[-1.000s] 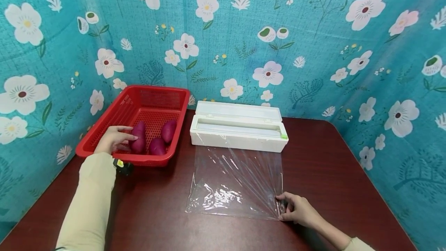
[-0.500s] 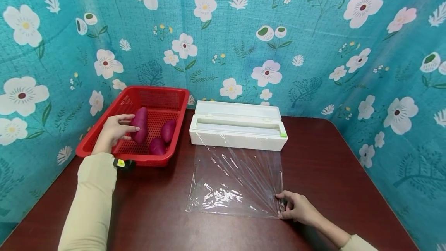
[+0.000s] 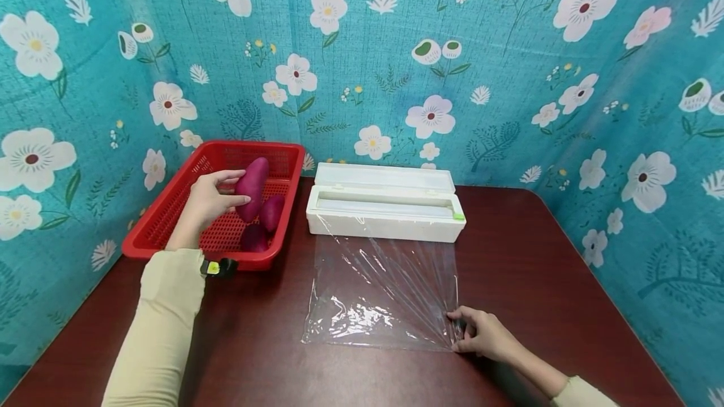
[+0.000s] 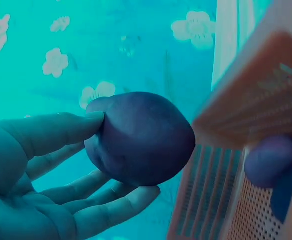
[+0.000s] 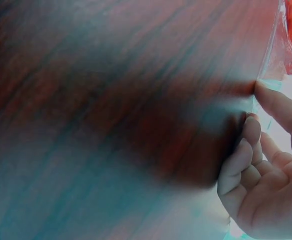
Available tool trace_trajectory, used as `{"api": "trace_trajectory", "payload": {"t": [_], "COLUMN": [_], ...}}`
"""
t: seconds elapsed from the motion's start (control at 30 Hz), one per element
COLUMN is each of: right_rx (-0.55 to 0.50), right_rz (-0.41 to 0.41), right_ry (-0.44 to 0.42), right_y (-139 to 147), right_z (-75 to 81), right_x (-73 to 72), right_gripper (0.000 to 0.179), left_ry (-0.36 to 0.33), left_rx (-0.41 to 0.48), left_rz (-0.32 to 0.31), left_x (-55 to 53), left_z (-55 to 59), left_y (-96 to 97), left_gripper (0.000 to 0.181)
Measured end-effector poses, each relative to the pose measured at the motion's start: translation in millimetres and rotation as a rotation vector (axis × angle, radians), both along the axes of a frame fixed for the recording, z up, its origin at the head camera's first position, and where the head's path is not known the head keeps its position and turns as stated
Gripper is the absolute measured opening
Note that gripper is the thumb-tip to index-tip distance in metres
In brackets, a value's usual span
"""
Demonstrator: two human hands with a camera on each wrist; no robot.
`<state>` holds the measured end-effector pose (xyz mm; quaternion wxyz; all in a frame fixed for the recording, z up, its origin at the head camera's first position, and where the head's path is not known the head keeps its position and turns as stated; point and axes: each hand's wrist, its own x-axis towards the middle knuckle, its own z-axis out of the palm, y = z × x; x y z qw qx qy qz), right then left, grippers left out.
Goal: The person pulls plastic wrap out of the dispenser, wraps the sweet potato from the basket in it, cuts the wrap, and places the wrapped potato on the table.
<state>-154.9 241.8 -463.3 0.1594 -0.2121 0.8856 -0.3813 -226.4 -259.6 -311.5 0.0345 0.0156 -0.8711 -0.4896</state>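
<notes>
Between the thumb and fingers of my left hand (image 3: 212, 196) is a purple sweet potato (image 3: 252, 188), lifted and tilted over the red basket (image 3: 141, 245). The left wrist view shows the sweet potato (image 4: 143, 140) end-on, thumb on one side and fingertips on the other. Two more sweet potatoes (image 3: 271, 213) lie in the basket below it. My right hand (image 3: 488, 336) pinches the near right corner of a clear sheet of plastic wrap (image 3: 367, 287) at the table. That sheet runs out from a white wrap dispenser box (image 3: 384, 226), its lid (image 3: 384, 176) raised.
The dark red-brown table (image 3: 254, 357) carries the basket at the left and the dispenser box at the back middle. A teal floral curtain (image 3: 351, 80) encloses the back and both sides. A green slider (image 3: 459, 216) sits at the box's right end.
My left hand has raised the sweet potato from the basket floor and carried it right, over the other two. My right hand keeps its pinch on the wrap corner, hardly moving.
</notes>
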Motion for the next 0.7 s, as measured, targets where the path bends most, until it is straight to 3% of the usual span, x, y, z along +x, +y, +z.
{"api": "trace_trajectory", "payload": {"t": [0.43,0.7], "right_rx": [-0.008,-0.008], "right_rz": [-0.024,-0.027], "right_ry": [-0.002,-0.005], "right_y": [0,0], "right_z": [-1.7,-0.5], "right_x": [1.1,1.7], "right_gripper": [0.050,0.051], "left_ry": [0.087,0.131], "left_rx": [-0.107,-0.135], "left_rz": [-0.116,-0.269], "left_x": [-0.4,8.2], "left_z": [-2.4,-7.6], "left_y": [55.1,96.4], "left_gripper": [0.054,0.051]}}
